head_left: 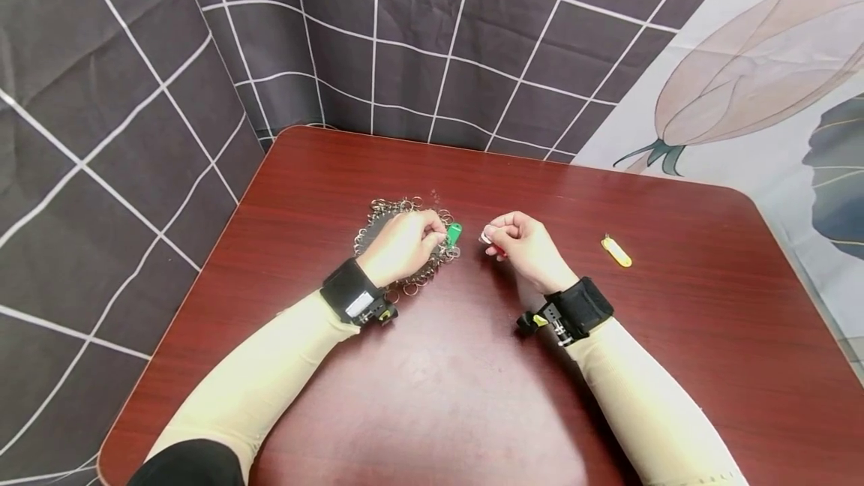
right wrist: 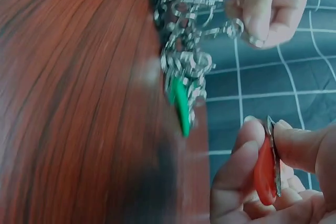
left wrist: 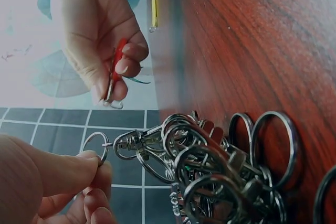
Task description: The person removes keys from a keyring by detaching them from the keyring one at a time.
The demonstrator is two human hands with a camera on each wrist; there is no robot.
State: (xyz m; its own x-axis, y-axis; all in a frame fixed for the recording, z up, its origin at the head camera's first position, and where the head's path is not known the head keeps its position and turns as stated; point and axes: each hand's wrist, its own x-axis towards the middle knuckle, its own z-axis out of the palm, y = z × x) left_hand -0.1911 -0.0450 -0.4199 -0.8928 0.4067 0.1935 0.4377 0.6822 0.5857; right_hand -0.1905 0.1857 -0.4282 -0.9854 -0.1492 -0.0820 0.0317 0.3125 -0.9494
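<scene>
Left hand [head_left: 403, 244]: head view shows only a fist over the heap of metal key rings [head_left: 405, 242]; the left wrist view shows its fingertips pinching one small ring [left wrist: 96, 148] hooked to a clasp of the heap. Right hand [head_left: 523, 242]: pinches a red key tag [right wrist: 264, 172], glossy, with a metal ring. Green tag [head_left: 454, 233] lies at the heap's edge. Heap sits toward the table's [head_left: 472, 396] far left corner; yellow tag [head_left: 616, 251] nearer the right edge; near half bare.
</scene>
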